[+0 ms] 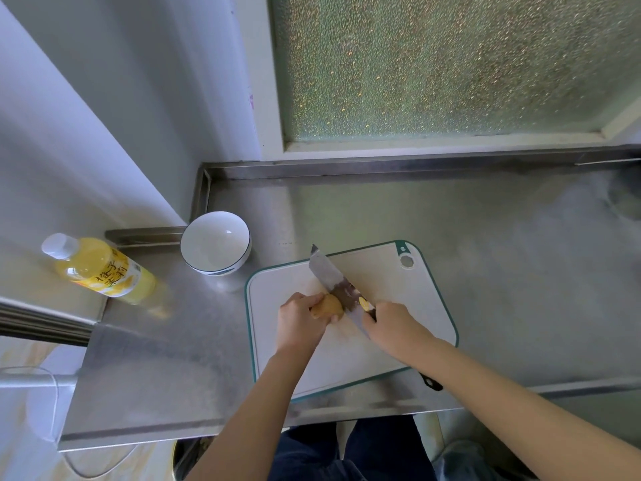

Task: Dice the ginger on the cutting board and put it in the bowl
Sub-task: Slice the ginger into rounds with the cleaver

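A tan piece of ginger [329, 306] lies on the white cutting board [388, 279] with a teal rim. My left hand [301, 321] grips the ginger from the left, fingers curled over it. My right hand [392, 324] grips the handle of a cleaver [329, 277], whose blade rests against the right side of the ginger, tip pointing away from me. A white bowl [215, 241] with a dark rim stands empty to the upper left of the board.
The board sits on a steel counter [520, 272] with a raised back edge under a frosted window. A yellow juice bottle [100, 269] stands on the ledge to the left. The counter's front edge is close below the board.
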Motion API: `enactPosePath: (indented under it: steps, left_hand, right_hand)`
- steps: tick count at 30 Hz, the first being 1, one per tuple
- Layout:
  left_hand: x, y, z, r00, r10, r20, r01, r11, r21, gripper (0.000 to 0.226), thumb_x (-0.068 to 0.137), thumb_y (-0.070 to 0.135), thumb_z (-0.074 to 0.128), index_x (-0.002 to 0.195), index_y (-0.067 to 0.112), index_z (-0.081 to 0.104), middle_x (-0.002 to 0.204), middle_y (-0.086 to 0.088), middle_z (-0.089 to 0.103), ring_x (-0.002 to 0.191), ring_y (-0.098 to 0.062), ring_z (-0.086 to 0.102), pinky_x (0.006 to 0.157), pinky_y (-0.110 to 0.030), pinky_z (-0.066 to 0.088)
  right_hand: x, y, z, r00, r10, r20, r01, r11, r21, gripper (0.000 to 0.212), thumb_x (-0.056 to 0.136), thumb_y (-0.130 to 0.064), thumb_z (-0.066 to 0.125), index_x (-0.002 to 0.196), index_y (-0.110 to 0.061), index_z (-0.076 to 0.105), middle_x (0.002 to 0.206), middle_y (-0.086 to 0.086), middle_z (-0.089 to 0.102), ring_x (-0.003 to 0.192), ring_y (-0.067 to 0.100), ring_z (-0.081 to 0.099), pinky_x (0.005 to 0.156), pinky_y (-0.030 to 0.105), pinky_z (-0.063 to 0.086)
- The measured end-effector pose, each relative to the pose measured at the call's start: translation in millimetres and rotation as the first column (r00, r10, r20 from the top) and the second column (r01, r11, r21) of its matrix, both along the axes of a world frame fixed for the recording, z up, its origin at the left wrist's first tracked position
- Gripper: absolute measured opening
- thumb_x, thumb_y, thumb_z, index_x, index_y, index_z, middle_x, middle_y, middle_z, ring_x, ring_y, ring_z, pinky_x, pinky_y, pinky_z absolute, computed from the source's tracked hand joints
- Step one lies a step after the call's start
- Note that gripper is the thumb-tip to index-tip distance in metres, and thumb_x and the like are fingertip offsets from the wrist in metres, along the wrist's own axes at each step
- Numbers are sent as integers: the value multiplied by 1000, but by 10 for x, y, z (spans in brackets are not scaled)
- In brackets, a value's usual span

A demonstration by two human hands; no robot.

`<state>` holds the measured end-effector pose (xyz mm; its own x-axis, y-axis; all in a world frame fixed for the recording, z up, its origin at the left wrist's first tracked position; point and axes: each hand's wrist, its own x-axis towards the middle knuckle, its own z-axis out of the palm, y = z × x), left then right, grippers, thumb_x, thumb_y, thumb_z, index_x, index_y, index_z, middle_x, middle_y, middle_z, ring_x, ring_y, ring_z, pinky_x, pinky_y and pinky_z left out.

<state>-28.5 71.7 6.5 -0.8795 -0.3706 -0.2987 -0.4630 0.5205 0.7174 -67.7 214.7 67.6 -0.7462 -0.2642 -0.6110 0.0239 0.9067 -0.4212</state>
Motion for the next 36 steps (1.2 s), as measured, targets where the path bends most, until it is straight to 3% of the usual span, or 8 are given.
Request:
enactPosePath:
  steps: [4,11,14,18,21,25,30,36]
  left_hand:
    - [8,-7,-3,1000,3,-2,-3,1000,-11,30,78,20,72,107,12,70,95,-6,60,82,-16,48,66,-12,33]
    - [11,6,58,999,-19,28,19,1000,-14,28,79,23,70,105,13,71,91,-5,58,79,-17,48,68,-17,34]
    - [14,-3,71,998,-43,46,44,999,-23,33,78,25,70,110,16,69,98,-8,61,83,-19,51,69,-17,33]
    - [24,-8,70,999,-30,45,30,1000,-5,37,75,23,73,112,19,68,100,-7,61,90,-21,54,70,-17,34]
    - [26,-8,58,998,-32,44,33,999,-14,38,75,23,73,113,19,68,100,-8,62,86,-19,51,71,-20,36]
    - [15,5,74,999,-24,39,24,1000,-18,39,74,22,75,112,17,68,98,-7,62,87,-21,53,73,-22,39]
    - [46,-2,103,1000,-29,0,29,999,-26,26,74,16,73,100,12,72,86,-6,59,80,-20,51,64,-21,38]
    - [50,4,118,1000,-9,6,9,1000,1,26,73,15,74,98,12,73,86,-7,59,86,-27,57,73,-28,44]
  right_hand:
    - [157,284,-64,1000,-8,25,7,999,44,34,95,-27,39,63,-18,34,63,-2,42,57,16,41,48,24,28]
    - [161,348,-137,999,-31,16,31,999,24,31,94,-27,41,65,-17,37,65,0,45,63,23,44,46,21,28]
    - [143,265,-163,999,-36,11,36,999,12,33,95,-26,41,63,-18,35,65,1,47,69,25,45,51,29,29]
    - [75,45,-229,1000,-24,-16,23,1000,-11,40,98,-24,39,59,-19,31,86,17,61,83,31,53,65,24,30]
    - [29,-57,-262,999,-42,2,42,998,-35,41,98,-24,39,59,-20,31,64,0,45,77,26,48,64,24,31]
    - [30,-64,-318,997,-78,0,78,995,-61,39,97,-24,40,59,-20,34,69,7,50,76,27,49,66,26,33]
    - [120,-109,-490,993,-107,-52,102,991,-85,30,97,-30,41,99,-5,56,98,18,66,92,34,63,72,30,44]
    - [89,-82,-539,993,-104,-59,96,988,-119,32,97,-31,40,106,-5,55,99,18,65,94,34,62,77,34,47]
